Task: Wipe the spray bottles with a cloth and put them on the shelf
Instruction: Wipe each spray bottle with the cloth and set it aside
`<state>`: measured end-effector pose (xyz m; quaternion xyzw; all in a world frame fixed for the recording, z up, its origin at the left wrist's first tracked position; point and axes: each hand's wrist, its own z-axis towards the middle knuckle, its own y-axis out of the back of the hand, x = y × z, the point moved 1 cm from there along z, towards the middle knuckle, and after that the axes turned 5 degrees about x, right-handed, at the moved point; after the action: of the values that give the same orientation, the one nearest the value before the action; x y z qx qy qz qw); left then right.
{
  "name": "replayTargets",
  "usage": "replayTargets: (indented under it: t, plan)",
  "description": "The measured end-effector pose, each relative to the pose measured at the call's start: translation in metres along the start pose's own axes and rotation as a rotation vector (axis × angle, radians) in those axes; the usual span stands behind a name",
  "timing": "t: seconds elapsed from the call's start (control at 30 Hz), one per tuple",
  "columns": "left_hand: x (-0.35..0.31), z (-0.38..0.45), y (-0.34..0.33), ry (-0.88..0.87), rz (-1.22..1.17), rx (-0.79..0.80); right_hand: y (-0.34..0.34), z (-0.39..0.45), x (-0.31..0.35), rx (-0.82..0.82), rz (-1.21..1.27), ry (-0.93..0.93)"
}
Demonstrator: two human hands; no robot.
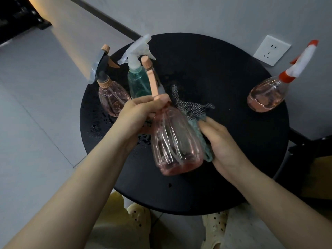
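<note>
The round black worktop (224,78) sits below me, beaded with water drops on its left side. On it stand three spray bottles not yet in hand: a pink bottle with a red collar (265,96) far right, a green bottle (138,81) at the back left, and a pink bottle with a dark trigger (112,97) just beside it. No shelf is in view.

I hold the pink bottle (174,141) above the worktop, tilted with its base toward me. My left hand (138,115) has its fingers curled round the neck under the peach trigger. My right hand (222,142) grips the cloth (195,119), green with a checked side, and presses it to the bottle's right flank.

I judge the wiping of this bottle is under way. Next I should turn it with my left fingers so the cloth reaches the other side, then find the shelf.
</note>
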<state>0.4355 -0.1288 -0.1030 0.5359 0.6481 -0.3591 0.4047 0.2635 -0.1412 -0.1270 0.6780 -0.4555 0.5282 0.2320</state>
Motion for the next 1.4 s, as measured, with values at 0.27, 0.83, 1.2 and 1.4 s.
replayTargets:
  t: [0.27, 0.83, 1.2, 1.4]
  plan:
    - [0.005, 0.002, -0.004, 0.021, 0.022, -0.047, -0.004, -0.011, 0.002, 0.068, -0.810, 0.550]
    - [0.010, 0.008, -0.007, 0.097, 0.051, -0.001, -0.003, -0.014, 0.003, 0.130, -1.045, 0.670]
    - [0.004, 0.006, 0.002, 0.062, -0.002, -0.116, -0.008, -0.019, 0.001, 0.099, -1.220, 0.812]
    - [0.001, 0.008, 0.013, 0.059, 0.041, -0.182, -0.010, -0.023, -0.003, 0.267, -1.356, 0.918]
